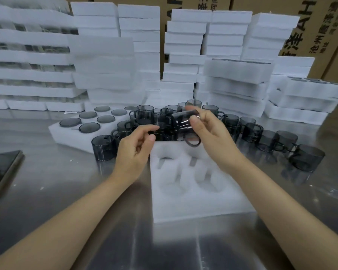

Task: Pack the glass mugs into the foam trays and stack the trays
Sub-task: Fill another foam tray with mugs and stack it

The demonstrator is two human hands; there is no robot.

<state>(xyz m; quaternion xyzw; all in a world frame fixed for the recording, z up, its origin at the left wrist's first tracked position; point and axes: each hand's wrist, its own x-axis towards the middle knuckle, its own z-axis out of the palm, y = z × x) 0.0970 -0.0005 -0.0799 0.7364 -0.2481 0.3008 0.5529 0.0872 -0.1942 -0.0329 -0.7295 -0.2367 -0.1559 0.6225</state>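
On the steel tabletop [47,182], before foam stacks [185,45], we are gripping a tilted glass mug [182,125] in our right hand's [209,133] fingers above the empty foam tray [193,203]; our left hand [135,151] is curling loosely, and we cannot tell if it is gripping anything.

The lifted mug [185,123] is smoky, see-through grey, the same tint as the loose mugs [269,139] behind it. All the foam is plain white: the near tray [199,201], the filled tray [66,137] dotted with grey discs, and the stacks [185,36]. The table [57,182] is brushed silver. The cardboard boxes [324,26] are brown with black lettering. The phone [2,170] looks black, perhaps silver-edged.
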